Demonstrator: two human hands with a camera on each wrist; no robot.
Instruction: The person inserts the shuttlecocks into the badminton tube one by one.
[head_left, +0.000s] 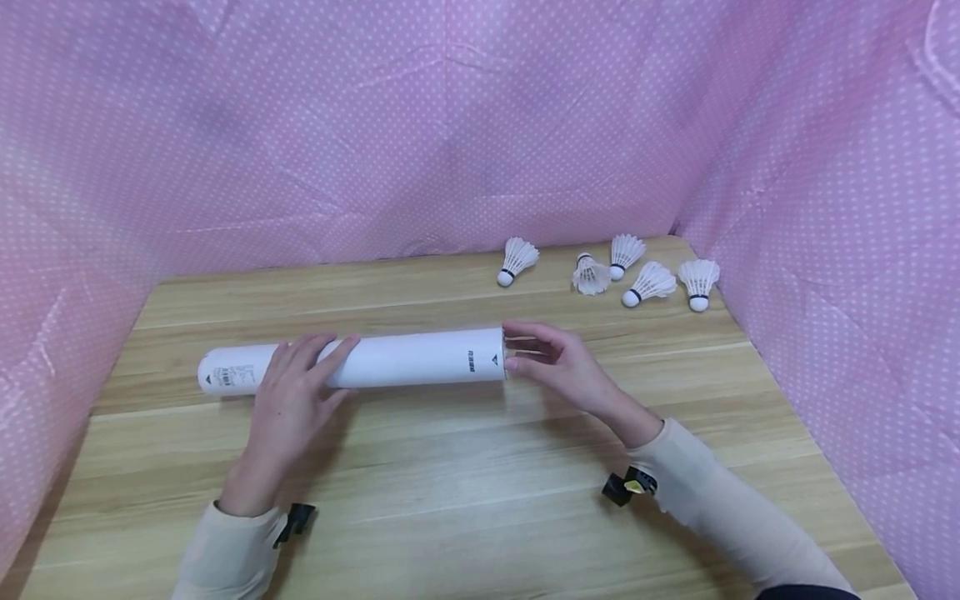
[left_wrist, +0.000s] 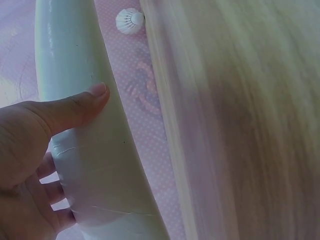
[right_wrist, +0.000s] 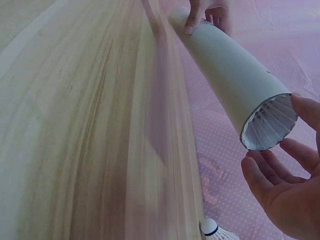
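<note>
A long white shuttlecock tube (head_left: 420, 360) lies crosswise in front of me, with small dark print near both ends. My left hand (head_left: 288, 400) grips it left of the middle; in the left wrist view the thumb (left_wrist: 80, 107) lies along its side, fingers curled behind. At the tube's right end is my right hand (head_left: 566, 367), its spread fingers around the rim. The right wrist view shows that end uncovered, with a shuttlecock's feathers (right_wrist: 270, 122) just inside. These fingertips are at or close to the rim; firm contact is unclear.
Several white feather shuttlecocks lie along the table's back right, one (head_left: 518, 261) apart from the group, another (head_left: 699, 283) close to the right edge. Pink dotted cloth (head_left: 420, 125) hangs behind and at both sides of the wooden table (head_left: 450, 500).
</note>
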